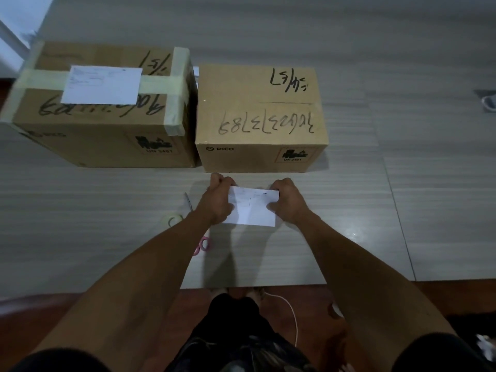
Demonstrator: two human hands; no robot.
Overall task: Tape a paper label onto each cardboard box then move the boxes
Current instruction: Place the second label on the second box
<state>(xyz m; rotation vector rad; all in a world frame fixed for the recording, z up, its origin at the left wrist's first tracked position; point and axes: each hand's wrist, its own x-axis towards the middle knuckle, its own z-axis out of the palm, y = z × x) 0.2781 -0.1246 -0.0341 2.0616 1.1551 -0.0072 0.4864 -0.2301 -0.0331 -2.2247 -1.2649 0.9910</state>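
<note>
Cardboard, two boxes side by side in the upper half of the frame on a pale grey wood-grain tabletop [375,210]. The left box [102,108] has pale tape bands crossing its top and a white label [103,84] lying on it, over the tape band; whether it is stuck down you can't tell. The right box [261,114] has a bare top with black handwritten marks and a PICO logo on its near face. The two boxes are just beside each other, nearly touching.

Your hands are at centre frame, just in front of the right box. Both hold a second white label, the sheet [253,208], between them: left hand [218,200] grips its left edge with fingers curled round it, right hand [284,198] pinches its right edge, thumb on the printed face. The sheet is off the box, held above the tabletop, and casts a shadow below.

Left of your left forearm: a tape roll [174,219] lies flat on the tabletop, and scissors [200,232] with pink handles lie partly hidden under the arm, blades pointing toward the boxes. A white cable [291,312] runs down over the reddish floor at lower centre.
</note>
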